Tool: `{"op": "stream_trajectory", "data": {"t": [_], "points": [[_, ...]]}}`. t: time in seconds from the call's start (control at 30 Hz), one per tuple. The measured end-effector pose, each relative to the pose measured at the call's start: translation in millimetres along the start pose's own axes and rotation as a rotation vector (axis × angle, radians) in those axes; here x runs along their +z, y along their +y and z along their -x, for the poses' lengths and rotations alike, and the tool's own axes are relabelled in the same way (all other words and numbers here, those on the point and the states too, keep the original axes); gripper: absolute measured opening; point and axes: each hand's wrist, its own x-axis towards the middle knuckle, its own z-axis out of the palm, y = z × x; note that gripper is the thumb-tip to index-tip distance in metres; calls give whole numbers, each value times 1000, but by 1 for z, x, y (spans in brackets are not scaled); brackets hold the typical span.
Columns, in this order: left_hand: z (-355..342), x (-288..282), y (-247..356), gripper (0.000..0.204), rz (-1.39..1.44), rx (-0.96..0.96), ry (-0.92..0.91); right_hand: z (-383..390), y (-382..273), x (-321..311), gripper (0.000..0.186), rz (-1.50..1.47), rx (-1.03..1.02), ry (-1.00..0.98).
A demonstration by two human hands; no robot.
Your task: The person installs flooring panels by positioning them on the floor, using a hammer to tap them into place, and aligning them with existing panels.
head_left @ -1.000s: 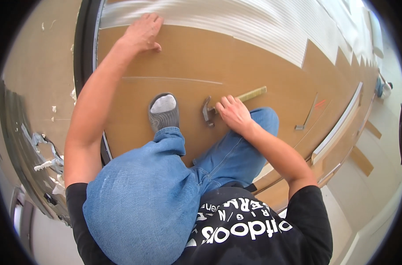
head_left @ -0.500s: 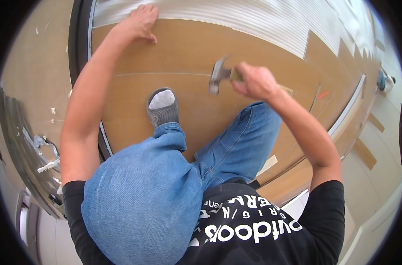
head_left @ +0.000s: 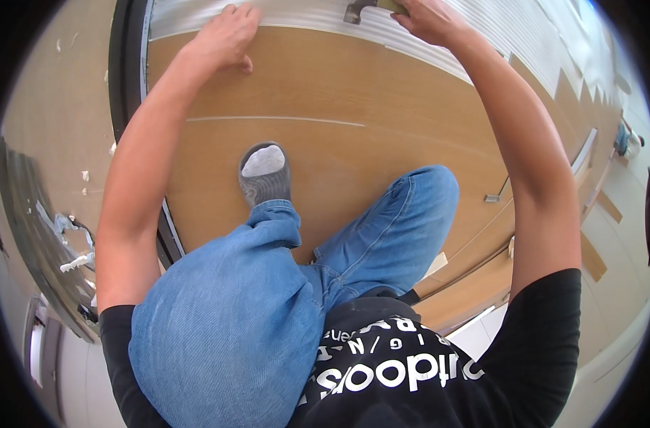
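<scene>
My right hand (head_left: 430,21) grips a claw hammer by its handle. The hammer's metal head (head_left: 356,10) hangs over the shiny ribbed underlay sheet (head_left: 307,13) at the far side. My left hand (head_left: 227,39) rests at the far edge of the wood-look floor planks (head_left: 318,78), where they meet the underlay. Its fingers reach across that edge and the thumb stands apart; nothing shows in it. Between my arms, my foot in a grey slipper (head_left: 265,185) stands on the laid planks.
A dark door or frame track (head_left: 129,64) borders the floor on the left. Beyond it, white scraps (head_left: 75,262) lie near a dark board. On the right, a small metal piece (head_left: 492,197) and cut plank pieces (head_left: 592,258) lie about. Another person (head_left: 629,141) is far right.
My right hand has carried the hammer away from me, from above the planks to over the underlay. My left hand has stayed near the plank edge, shifting only slightly.
</scene>
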Motion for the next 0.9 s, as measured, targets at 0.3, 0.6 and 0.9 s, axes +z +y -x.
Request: {"op": "stream_trajectory", "data": {"t": [0.3, 0.6, 0.9], "points": [[2, 3, 3, 79, 8, 28, 60, -4, 31, 41, 25, -56, -92, 85], [-2, 0, -2, 85, -159, 116, -6, -7, 41, 44, 22, -60, -264, 103], [4, -2, -4, 86, -115, 139, 60, -1, 25, 37, 21, -79, -109, 76]]}}
